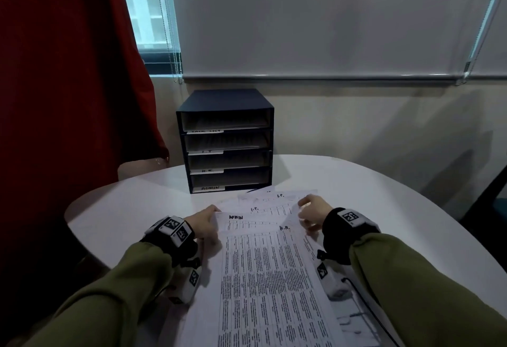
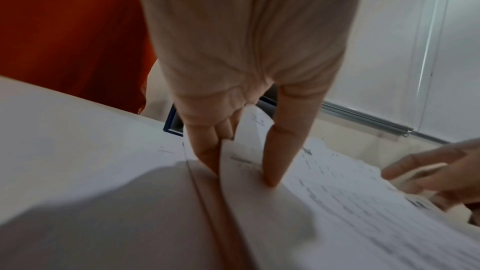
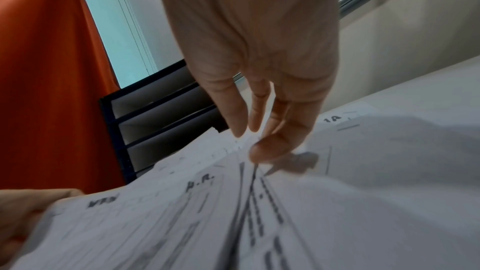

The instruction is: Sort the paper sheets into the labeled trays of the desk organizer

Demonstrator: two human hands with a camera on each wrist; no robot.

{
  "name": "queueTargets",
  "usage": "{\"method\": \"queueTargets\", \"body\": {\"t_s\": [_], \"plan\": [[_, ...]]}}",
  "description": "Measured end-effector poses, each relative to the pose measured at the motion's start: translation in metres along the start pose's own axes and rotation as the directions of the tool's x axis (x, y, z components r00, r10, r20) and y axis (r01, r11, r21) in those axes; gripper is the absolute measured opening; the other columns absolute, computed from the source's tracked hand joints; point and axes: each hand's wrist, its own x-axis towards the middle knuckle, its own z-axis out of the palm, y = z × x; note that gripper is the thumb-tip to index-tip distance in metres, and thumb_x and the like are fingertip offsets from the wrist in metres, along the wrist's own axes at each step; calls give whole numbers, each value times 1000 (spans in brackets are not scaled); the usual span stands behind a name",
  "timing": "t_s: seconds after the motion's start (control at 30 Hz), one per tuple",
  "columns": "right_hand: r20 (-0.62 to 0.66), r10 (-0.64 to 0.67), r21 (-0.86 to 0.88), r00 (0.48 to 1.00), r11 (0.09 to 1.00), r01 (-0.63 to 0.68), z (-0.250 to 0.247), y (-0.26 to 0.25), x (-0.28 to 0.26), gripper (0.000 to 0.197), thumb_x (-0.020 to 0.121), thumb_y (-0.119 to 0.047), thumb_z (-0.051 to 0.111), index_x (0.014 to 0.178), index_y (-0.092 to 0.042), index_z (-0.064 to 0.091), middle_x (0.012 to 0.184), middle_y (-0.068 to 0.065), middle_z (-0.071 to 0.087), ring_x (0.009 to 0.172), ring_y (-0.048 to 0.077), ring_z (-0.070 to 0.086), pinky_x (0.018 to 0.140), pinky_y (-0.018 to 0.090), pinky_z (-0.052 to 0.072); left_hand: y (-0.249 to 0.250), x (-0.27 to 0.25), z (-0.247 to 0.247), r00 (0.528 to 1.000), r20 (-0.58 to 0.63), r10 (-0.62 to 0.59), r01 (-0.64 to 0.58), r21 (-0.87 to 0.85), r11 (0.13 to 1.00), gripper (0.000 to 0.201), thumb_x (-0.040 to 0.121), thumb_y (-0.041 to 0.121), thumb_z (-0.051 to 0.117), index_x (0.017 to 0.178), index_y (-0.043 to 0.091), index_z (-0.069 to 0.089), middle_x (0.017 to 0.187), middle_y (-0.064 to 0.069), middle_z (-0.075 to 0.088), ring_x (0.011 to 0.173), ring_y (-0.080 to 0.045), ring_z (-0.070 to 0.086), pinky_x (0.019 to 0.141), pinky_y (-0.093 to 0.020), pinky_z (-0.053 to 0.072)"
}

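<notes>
A fanned pile of printed paper sheets [image 1: 269, 278] lies on the white round table [image 1: 123, 209]. The top sheet is marked H.R.; sheets marked ADMIN [image 1: 236, 217] and I.T. show beyond it. My left hand [image 1: 211, 213] pinches the pile's left edge, thumb [image 2: 270, 180] on top and fingers [image 2: 207, 159] underneath. At the right edge my right hand [image 1: 306, 213] pinches sheets, its thumb [image 3: 265, 151] on top. Behind the pile stands the black desk organizer [image 1: 225, 141], its four trays labelled TASK LIST, I.T., H.R. and ADMIN.
A red curtain [image 1: 68, 72] hangs at the left beside the table. A white blind and a wall close off the back. A black cable [image 1: 365, 305] runs over the table by my right forearm. Something dark [image 1: 493, 196] stands at the right.
</notes>
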Motion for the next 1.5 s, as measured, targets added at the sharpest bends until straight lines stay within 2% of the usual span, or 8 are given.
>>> {"method": "queueTargets", "body": {"t_s": [0.23,0.37,0.5,0.6,1.03,1.17,1.33,1.5], "plan": [[-32,-17,59,999,998,19,3,-6,31,27,82,-1,62,106,-14,57,82,13,56,72,25,53,73,40,55,-4,-4,3,999,-36,37,-36,18,999,56,70,0,74,112,21,42,114,-15,60,108,-30,59,89,-41,52],[-71,-94,-109,993,990,86,7,-9,30,25,72,-7,63,93,-19,60,98,14,59,78,29,57,60,30,48,-3,-7,1,996,-37,86,-85,16,996,50,71,-1,73,106,21,44,116,-14,61,109,-30,59,92,-39,52],[-219,-412,-409,885,862,300,3,-14,25,8,85,-21,62,88,-18,70,103,7,44,102,28,50,89,31,45,0,-10,-1,995,-44,88,-89,-22,996,49,72,-1,72,107,16,44,115,-11,58,109,-28,58,93,-38,52],[-174,-558,-400,812,793,459,-4,-19,19,8,84,-20,67,85,-18,74,92,1,50,94,20,50,82,29,44,-1,-9,-1,997,-69,24,-39,-216,976,49,71,-7,71,109,9,45,108,-11,59,103,-29,58,90,-42,51],[139,77,226,987,968,-107,-13,13,9,16,93,9,39,85,-2,47,76,13,49,57,25,55,36,24,47,3,-6,-3,990,-86,-113,64,-443,894,30,77,-12,63,99,8,59,116,-25,62,107,-40,60,94,-47,48],[130,111,-11,985,994,-110,-15,8,1,10,85,5,51,78,1,56,62,15,57,41,23,57,43,22,46,-6,-12,-3,982,-99,-163,127,-294,947,32,75,-5,67,103,8,61,110,-19,65,108,-37,60,87,-46,52],[-48,-65,-148,997,987,58,-11,7,22,24,87,2,46,101,-12,58,80,11,59,79,26,56,69,29,44,-14,-9,-4,980,-106,-167,137,-242,961,34,72,-5,68,104,5,64,110,-20,66,107,-38,61,92,-56,50],[-47,-94,-27,994,995,93,-6,0,28,16,77,4,55,81,-11,60,63,11,55,57,23,51,56,26,42,-11,-13,-2,982,-107,-156,127,-242,962,33,74,-5,67,103,11,63,110,-18,66,107,-37,61,93,-55,50]]}}
